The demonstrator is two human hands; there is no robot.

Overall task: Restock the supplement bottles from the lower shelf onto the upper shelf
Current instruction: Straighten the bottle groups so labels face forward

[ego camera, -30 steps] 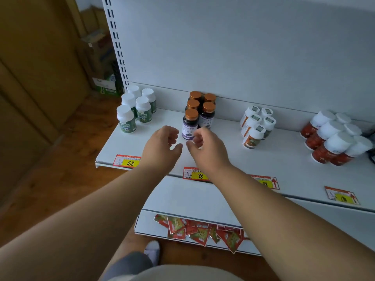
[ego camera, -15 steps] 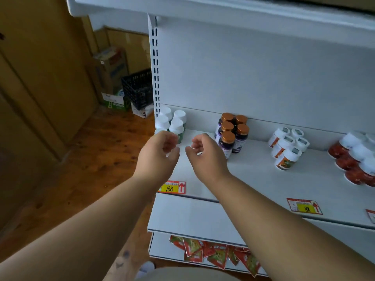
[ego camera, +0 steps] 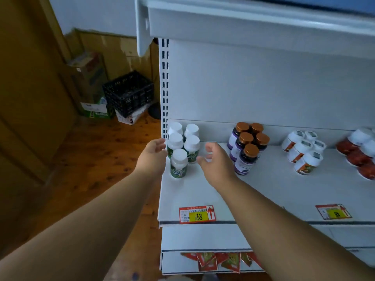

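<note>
Several green-label bottles with white caps [ego camera: 179, 163] stand in a cluster at the left end of the lower shelf [ego camera: 203, 193]. My left hand [ego camera: 152, 157] is just left of the cluster, fingers relaxed and empty, close to the front bottle. My right hand [ego camera: 216, 162] is just right of the cluster, also relaxed and empty. Purple bottles with copper caps [ego camera: 246, 148] stand to the right of my right hand. The upper shelf [ego camera: 243, 21] juts out overhead; its top surface is hidden.
Further right on the lower shelf are white bottles with orange labels [ego camera: 304, 152] and red bottles [ego camera: 359, 153]. Price tags [ego camera: 196, 214] line the shelf edge. Red packets [ego camera: 219, 261] lie on a shelf below. A black crate [ego camera: 128, 93] and cardboard boxes [ego camera: 91, 78] sit on the wooden floor at left.
The view swung left and up, showing the upper shelf. Both hands moved from in front of the purple bottles to either side of the green-label cluster and opened wider.
</note>
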